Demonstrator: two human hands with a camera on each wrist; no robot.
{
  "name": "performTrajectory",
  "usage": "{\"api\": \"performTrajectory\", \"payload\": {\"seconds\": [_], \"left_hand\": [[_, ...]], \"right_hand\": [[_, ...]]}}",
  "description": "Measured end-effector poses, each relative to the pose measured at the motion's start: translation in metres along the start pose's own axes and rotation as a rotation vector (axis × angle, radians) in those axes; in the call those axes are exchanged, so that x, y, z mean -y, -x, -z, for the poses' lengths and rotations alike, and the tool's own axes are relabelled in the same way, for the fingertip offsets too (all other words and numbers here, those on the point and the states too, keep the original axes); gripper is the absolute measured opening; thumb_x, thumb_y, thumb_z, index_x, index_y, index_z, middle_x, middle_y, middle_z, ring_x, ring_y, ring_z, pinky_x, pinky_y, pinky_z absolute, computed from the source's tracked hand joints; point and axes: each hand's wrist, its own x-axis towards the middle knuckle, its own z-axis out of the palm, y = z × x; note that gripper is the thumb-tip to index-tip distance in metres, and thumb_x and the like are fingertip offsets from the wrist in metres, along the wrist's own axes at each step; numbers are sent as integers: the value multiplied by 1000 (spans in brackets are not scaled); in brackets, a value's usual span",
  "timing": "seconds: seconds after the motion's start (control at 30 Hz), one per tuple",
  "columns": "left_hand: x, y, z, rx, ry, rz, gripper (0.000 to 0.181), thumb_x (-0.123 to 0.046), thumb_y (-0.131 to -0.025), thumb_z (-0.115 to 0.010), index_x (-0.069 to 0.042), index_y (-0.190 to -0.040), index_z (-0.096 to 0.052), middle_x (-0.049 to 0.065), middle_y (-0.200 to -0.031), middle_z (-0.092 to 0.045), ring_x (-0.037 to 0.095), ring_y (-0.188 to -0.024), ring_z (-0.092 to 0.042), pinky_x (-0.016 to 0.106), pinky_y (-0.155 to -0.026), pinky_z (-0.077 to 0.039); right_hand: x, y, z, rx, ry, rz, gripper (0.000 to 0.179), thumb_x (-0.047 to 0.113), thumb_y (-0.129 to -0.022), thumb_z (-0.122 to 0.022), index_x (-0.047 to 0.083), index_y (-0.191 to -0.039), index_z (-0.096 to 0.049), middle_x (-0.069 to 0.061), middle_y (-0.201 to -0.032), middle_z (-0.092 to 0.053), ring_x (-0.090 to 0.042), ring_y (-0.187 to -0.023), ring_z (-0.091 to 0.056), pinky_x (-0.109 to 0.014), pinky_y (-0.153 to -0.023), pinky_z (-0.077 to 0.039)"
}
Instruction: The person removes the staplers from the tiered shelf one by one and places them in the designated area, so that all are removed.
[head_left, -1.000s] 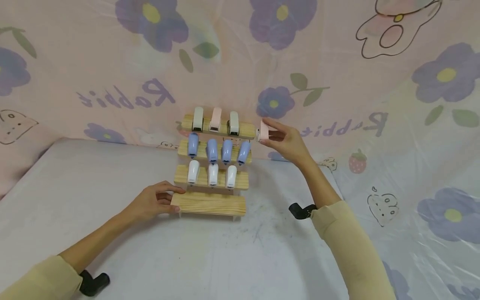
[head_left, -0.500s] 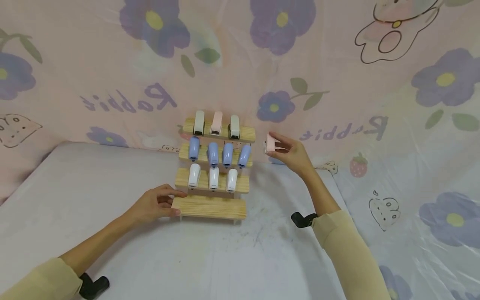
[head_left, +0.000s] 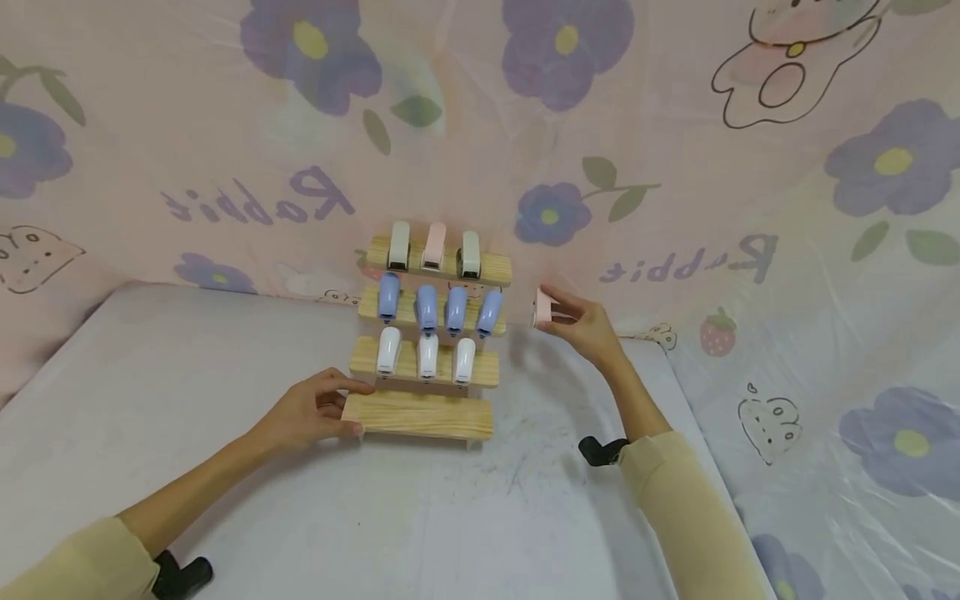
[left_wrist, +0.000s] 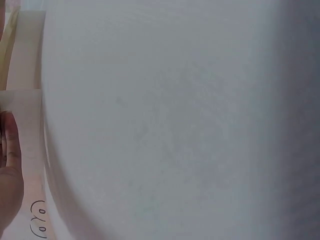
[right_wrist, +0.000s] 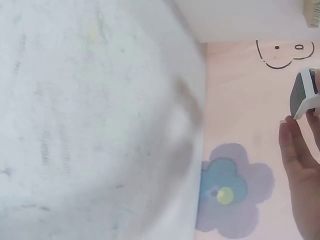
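Note:
A stepped wooden display stand (head_left: 420,415) holds small staplers on its upper shelves. Along the top shelf are two grey-white staplers and a pink stapler (head_left: 434,246). Several blue staplers (head_left: 427,308) line the second shelf, and three white staplers (head_left: 388,352) the third. My left hand (head_left: 303,412) grips the left end of the bare lowest shelf. To the right of the stand, my right hand (head_left: 588,329) pinches another pink stapler (head_left: 542,308) in the air, apart from the shelves. The right wrist view shows that stapler's dark grey end (right_wrist: 298,97) at the fingertips.
The stand rests on a white tabletop (head_left: 435,517). Close behind it hangs a pink flowered cloth (head_left: 465,158), which continues down the right side. Black wrist mounts (head_left: 600,451) sit on both forearms.
My right hand has come away from the top shelf's right end, moving right and downward with the pink stapler. The left hand keeps its grip on the lowest shelf.

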Motion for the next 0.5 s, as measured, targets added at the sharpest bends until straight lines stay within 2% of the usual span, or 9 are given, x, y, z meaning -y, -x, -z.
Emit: {"api": "performTrajectory", "payload": {"seconds": [0.1,0.27,0.5], "left_hand": [[0,0,0,-4,-9,-6,52,-9,-76,-87,-4,-124,-67,12,-108,-56,18,-89,-60,24,-73,-54],[0,1,1,-13,-22,-16,52,-12,-76,-87,-5,-125,-68,10,-107,-56,17,-89,-56,23,-74,-54],[1,0,0,-11,-13,-25,50,-12,-78,-85,-4,-125,-68,9,-104,-56,16,-90,-51,24,-76,-54]], "right_hand": [[-19,-3,-2,-5,-27,-13,65,0,-85,-77,8,-145,-52,-16,-150,-46,-43,-122,-55,-24,-87,-54],[-34,-3,-7,-8,-15,-19,65,6,-85,-79,15,-144,-54,-14,-148,-49,-39,-122,-57,-25,-88,-54],[-41,4,-15,17,-70,-40,64,-2,-86,-75,9,-145,-52,-18,-148,-47,-40,-125,-55,-25,-90,-53]]}}
